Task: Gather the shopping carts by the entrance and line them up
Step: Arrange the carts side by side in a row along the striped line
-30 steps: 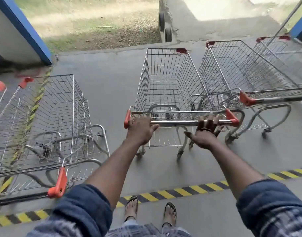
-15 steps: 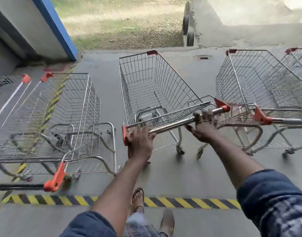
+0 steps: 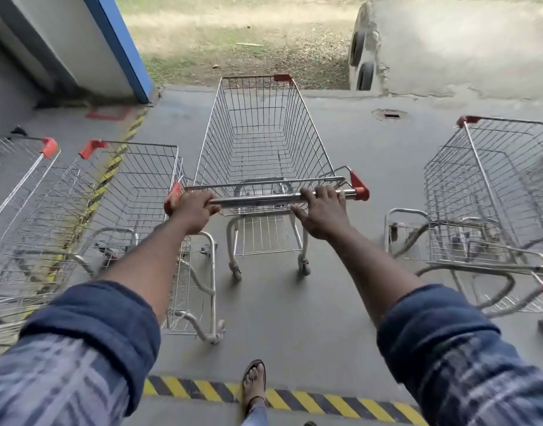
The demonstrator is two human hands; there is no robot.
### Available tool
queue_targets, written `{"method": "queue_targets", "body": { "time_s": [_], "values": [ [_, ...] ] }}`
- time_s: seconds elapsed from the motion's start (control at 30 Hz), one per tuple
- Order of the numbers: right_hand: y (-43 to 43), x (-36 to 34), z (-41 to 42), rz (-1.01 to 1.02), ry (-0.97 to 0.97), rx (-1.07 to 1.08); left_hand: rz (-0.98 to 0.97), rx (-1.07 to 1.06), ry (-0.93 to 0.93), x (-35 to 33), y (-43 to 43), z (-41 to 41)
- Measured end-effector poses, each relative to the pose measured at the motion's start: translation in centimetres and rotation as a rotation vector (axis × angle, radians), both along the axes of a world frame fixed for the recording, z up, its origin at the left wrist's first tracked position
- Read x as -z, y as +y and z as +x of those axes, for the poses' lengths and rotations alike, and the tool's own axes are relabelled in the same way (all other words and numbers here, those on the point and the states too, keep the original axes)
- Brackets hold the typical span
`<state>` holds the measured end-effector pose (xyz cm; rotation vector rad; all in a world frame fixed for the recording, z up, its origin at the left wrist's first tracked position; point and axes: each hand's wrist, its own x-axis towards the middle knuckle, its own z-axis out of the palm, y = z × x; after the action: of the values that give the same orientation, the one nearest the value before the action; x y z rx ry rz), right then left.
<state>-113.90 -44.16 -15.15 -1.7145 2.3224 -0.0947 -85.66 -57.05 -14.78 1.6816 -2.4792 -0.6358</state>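
An empty wire shopping cart (image 3: 258,139) with red handle ends stands straight ahead of me on the grey concrete. My left hand (image 3: 193,212) grips the left end of its chrome handle bar (image 3: 264,199). My right hand (image 3: 322,212) holds the bar near its right end, fingers curled over the top. A second cart (image 3: 122,192) stands close on the left, its basket almost touching the left side of mine. Another cart (image 3: 491,192) stands apart on the right.
A further cart (image 3: 15,167) shows at the far left. A blue-edged wall (image 3: 110,44) rises at upper left. Yellow-black floor tape (image 3: 295,398) crosses by my sandalled foot (image 3: 255,382). Beyond the concrete edge lie grass and a concrete ramp (image 3: 448,47); a floor drain (image 3: 388,114) sits ahead right.
The cart in my hands swung left and then straightened, leaving the right-hand carts and drawing alongside the left cart. Both hands stayed on the bar.
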Motion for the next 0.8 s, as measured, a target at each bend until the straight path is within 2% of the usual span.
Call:
{"method": "queue_targets", "body": {
  "time_s": [0.13,0.23,0.33,0.6,0.8],
  "values": [
    [-5.2,0.6,0.6,-0.021,0.025,0.015,0.004,0.02,0.041,0.8,-6.6,0.8],
    [-7.3,0.9,0.7,-0.045,0.038,0.028,-0.072,0.004,0.02,1.0,-8.7,0.2],
    [-7.8,1.2,0.0,-0.042,0.038,0.048,-0.028,0.01,0.05,1.3,-9.1,-0.6],
    [-2.5,1.8,-1.9,-0.065,0.065,0.056,-0.038,0.002,0.063,1.9,-1.6,-2.0],
    [5.6,2.2,1.1,-0.064,0.054,0.074,0.036,0.03,0.043,2.6,5.8,0.8]
  ]
}}
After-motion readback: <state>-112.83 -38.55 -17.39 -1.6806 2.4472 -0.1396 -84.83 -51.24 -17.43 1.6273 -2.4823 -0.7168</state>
